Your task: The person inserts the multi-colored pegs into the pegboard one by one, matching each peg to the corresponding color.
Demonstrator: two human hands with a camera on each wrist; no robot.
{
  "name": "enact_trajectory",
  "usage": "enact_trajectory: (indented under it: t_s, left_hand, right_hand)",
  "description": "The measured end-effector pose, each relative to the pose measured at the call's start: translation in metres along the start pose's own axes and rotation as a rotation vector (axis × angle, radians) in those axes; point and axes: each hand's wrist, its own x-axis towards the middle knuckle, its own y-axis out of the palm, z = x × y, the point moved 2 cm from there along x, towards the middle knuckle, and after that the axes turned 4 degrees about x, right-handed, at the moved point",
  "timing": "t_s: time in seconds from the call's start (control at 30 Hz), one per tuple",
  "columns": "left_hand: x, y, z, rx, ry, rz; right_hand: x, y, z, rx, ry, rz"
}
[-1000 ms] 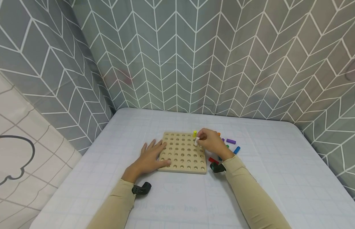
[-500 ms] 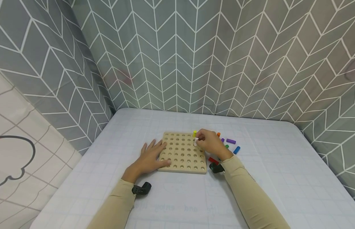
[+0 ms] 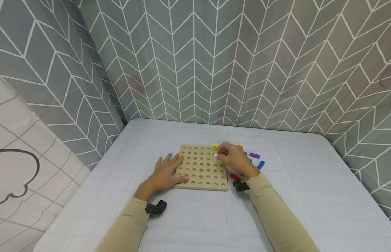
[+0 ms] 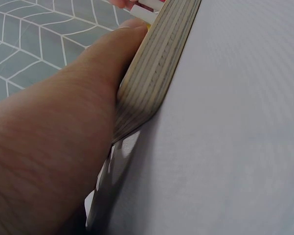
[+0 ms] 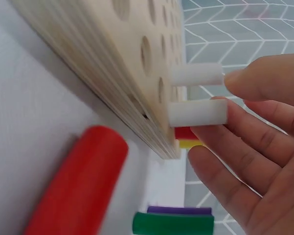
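A square wooden pegboard (image 3: 198, 173) with rows of holes lies on the table. My left hand (image 3: 167, 173) rests spread on its left side, the thumb along the near left part. In the right wrist view two white pegs (image 5: 198, 112) stand side by side in the board. My right hand (image 3: 234, 158) is at these pegs with its fingers extended, the thumb tip at the end of one and the other fingertips beside the second. In the head view one white peg (image 3: 215, 156) shows upright; the hand covers the other. A yellow peg (image 3: 214, 147) stands at the far right corner.
Loose pegs lie right of the board: a red peg (image 3: 235, 176), a purple peg (image 3: 254, 155), a blue peg (image 3: 260, 165) and a green peg (image 5: 173, 223), partly hidden by my right arm. A patterned curtain (image 3: 195, 63) hangs behind the white-covered table (image 3: 308, 192).
The white peg at my right fingers, leaning a second ago, now stands upright and lower in the board. The fingers have drawn slightly right of it. My left hand has stayed put.
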Motion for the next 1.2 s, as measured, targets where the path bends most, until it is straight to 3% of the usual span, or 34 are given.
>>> enact_trajectory:
  t_s: [0.2,0.4,0.73,1.0,1.2]
  left_hand:
    - [0.0,0.001,0.0,-0.011,-0.005,0.006]
    - [0.0,0.001,0.001,-0.008,-0.008,0.005]
    - [0.002,-0.001,-0.002,0.001,-0.001,-0.001]
    - [0.0,-0.001,-0.001,0.0,-0.009,0.014]
    - [-0.001,-0.001,-0.002,0.0,-0.007,0.01]
  right_hand:
    - [-0.013,-0.011,0.002,-0.009,0.008,-0.073]
    - [-0.024,-0.019,0.0,-0.03,0.025,-0.084]
    - [-0.042,-0.021,-0.009,0.022,0.087,-0.021]
    - [-0.057,-0.019,-0.009,0.011,0.057,0.038]
    - [-0.067,-0.02,-0.011,-0.058,0.036,0.08]
